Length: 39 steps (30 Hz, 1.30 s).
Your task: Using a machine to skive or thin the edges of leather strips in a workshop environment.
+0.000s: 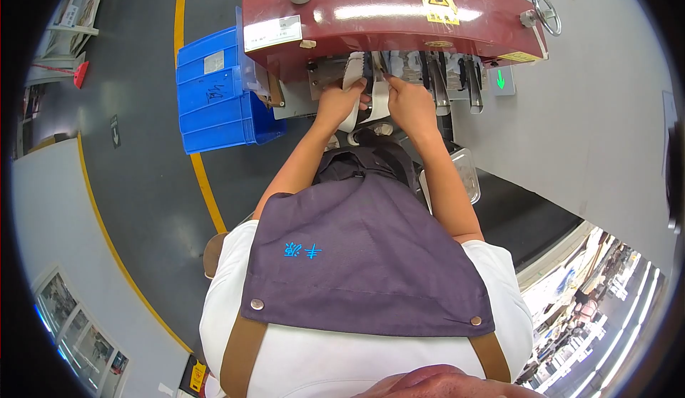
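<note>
In front of the red machine [342, 9], a white, curved piece with a dark inner side [354, 68] hangs between my hands; it looks like a shoe upper, though its full shape is partly hidden. My left hand [341, 104] is closed on its left side, thumb on top and fingertips showing underneath. On the other side my right hand [414, 107] grips the piece, its index finger and thumb near the machine's lower front edge. The piece's far end reaches in under the red cover, where the contact is hard to make out.
Beside the machine on the left stands a blue plastic bin [214, 91]. Metal guide channels [437, 84] jut from the machine right of my hands. Two chrome handwheels [546, 14] sit on the cover. A clear plastic tray [465, 175] lies by my right forearm; a pale partition [585, 98] rises further right.
</note>
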Motion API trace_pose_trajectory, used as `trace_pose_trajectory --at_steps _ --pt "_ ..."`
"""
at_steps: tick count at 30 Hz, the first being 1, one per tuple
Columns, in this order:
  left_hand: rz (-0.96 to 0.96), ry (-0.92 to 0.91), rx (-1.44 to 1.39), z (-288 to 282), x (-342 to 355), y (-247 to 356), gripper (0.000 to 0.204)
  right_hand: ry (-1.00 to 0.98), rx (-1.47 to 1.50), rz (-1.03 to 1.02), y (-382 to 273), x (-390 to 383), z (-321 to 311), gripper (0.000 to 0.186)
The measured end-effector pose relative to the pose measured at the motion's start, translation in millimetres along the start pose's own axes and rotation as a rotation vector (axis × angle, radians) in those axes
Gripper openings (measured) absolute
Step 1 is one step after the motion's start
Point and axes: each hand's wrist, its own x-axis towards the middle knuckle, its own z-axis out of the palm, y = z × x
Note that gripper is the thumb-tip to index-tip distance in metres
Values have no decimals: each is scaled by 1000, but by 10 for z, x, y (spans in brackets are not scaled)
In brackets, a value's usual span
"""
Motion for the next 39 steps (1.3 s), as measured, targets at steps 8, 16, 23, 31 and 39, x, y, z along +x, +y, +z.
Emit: trace_pose_trajectory --at_steps 8,16,23,31,39 --pt "-34 -84 -9 -53 31 -2 32 -83 -286 8 -67 169 54 25" --pt "-1 -94 -56 -64 61 -56 35 1 -199 -17 0 177 124 28" --pt "-2 -183 -9 -197 -61 26 35 -90 377 159 270 -99 15 24" --pt "-158 -323 -175 -258 -223 5 29 -25 511 199 154 -235 -67 20" --pt "-139 -623 -176 -145 -513 188 32 149 676 -259 -100 -176 -205 25"
